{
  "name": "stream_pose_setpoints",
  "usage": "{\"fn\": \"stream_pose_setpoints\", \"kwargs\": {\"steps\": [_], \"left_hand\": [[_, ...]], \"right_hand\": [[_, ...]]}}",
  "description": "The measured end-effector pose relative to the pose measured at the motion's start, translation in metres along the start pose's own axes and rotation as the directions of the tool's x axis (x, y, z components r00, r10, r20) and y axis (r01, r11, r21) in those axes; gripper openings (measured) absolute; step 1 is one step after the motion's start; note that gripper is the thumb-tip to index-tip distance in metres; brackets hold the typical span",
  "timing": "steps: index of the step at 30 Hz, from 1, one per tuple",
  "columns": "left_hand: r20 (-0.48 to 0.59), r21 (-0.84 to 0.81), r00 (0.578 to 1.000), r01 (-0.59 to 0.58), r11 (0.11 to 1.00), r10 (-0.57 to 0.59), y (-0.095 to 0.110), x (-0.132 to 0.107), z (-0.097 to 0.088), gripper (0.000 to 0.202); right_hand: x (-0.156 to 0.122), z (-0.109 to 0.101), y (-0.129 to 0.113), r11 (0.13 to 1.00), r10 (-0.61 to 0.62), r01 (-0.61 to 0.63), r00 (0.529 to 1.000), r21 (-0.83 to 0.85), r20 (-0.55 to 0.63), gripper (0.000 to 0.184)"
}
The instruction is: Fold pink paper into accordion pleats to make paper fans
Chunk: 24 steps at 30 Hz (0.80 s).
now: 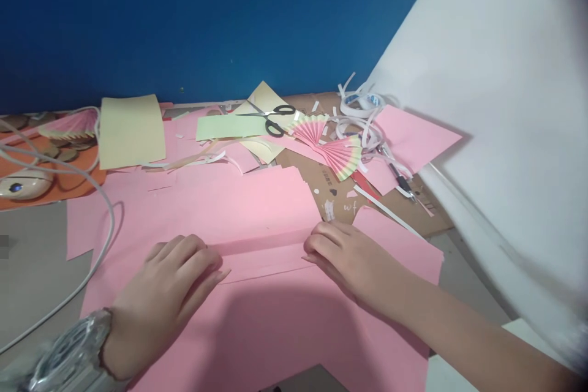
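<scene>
A large pink paper sheet [257, 324] lies in front of me with a narrow folded strip [266, 257] across its middle. My left hand [165, 285] lies on the paper at the strip's left end, fingers together and stretched flat, a watch on the wrist. My right hand [349, 260] presses on the strip's right end with its fingers curled down onto the fold. Neither hand lifts anything.
Black-handled scissors [273, 119] lie at the back on green and yellow paper. Two pleated paper fans [328, 144], paper scraps, a tape roll [367, 101], a cardboard sheet [367, 196], a white cable [92, 196] and a large white board [496, 110] at the right surround the sheet.
</scene>
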<state>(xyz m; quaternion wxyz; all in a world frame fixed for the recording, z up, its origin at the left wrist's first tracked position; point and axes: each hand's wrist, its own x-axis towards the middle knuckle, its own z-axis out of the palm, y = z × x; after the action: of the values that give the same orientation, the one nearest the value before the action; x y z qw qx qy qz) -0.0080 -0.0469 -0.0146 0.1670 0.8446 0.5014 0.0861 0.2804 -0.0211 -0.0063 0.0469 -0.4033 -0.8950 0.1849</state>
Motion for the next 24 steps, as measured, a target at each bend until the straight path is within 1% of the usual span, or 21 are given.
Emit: {"fn": "stream_pose_setpoints", "kwargs": {"steps": [3, 4, 6, 8, 10, 12, 15, 17, 20, 22, 24], "left_hand": [[-0.029, 0.092, 0.995, -0.094, 0.991, 0.097, 0.0, 0.0, 0.001, 0.008], [-0.035, 0.121, 0.988, -0.144, 0.982, 0.149, 0.0, 0.0, 0.001, 0.01], [-0.043, 0.167, 0.959, -0.269, 0.949, 0.28, 0.001, 0.001, 0.001, 0.024], [-0.038, 0.175, 0.92, -0.378, 0.909, 0.39, 0.002, 0.003, 0.0, 0.037], [-0.026, 0.148, 0.899, -0.428, 0.891, 0.436, 0.003, 0.005, -0.001, 0.041], [-0.01, 0.103, 0.902, -0.428, 0.898, 0.432, 0.004, 0.006, -0.002, 0.042], [0.008, 0.012, 0.926, -0.377, 0.926, 0.377, 0.006, 0.006, -0.002, 0.042], [0.02, -0.043, 0.945, -0.326, 0.944, 0.327, 0.009, 0.008, -0.002, 0.032], [0.032, -0.074, 0.965, -0.259, 0.963, 0.262, 0.016, 0.013, -0.002, 0.017], [0.029, -0.075, 0.97, -0.239, 0.968, 0.242, 0.02, 0.017, -0.001, 0.009], [0.003, -0.054, 0.97, -0.242, 0.969, 0.243, 0.021, 0.022, -0.001, 0.006]], "right_hand": [[-0.002, -0.002, 0.002, 1.0, -0.002, 0.002, 1.0, -0.016, 0.006, 0.025], [-0.003, -0.001, 0.004, 1.0, -0.004, 0.004, 1.0, -0.024, -0.001, 0.024], [-0.004, 0.0, 0.008, 0.999, -0.027, 0.027, 1.0, -0.03, -0.016, 0.019], [-0.005, 0.001, 0.014, 0.995, -0.092, 0.091, 0.996, -0.04, -0.023, 0.016], [-0.007, 0.0, 0.02, 0.98, -0.186, 0.184, 0.982, -0.072, -0.027, 0.019], [-0.01, -0.001, 0.024, 0.957, -0.27, 0.264, 0.962, -0.124, -0.033, 0.023], [-0.016, -0.003, 0.025, 0.925, -0.347, 0.334, 0.937, -0.179, -0.042, 0.023], [-0.019, -0.002, 0.023, 0.917, -0.36, 0.343, 0.931, -0.202, -0.057, 0.021], [-0.02, 0.001, 0.02, 0.89, -0.391, 0.356, 0.917, -0.286, -0.077, 0.021], [-0.019, 0.002, 0.019, 0.861, -0.421, 0.373, 0.904, -0.346, -0.072, 0.024], [-0.016, 0.003, 0.019, 0.856, -0.412, 0.36, 0.908, -0.371, -0.07, 0.023]]}}
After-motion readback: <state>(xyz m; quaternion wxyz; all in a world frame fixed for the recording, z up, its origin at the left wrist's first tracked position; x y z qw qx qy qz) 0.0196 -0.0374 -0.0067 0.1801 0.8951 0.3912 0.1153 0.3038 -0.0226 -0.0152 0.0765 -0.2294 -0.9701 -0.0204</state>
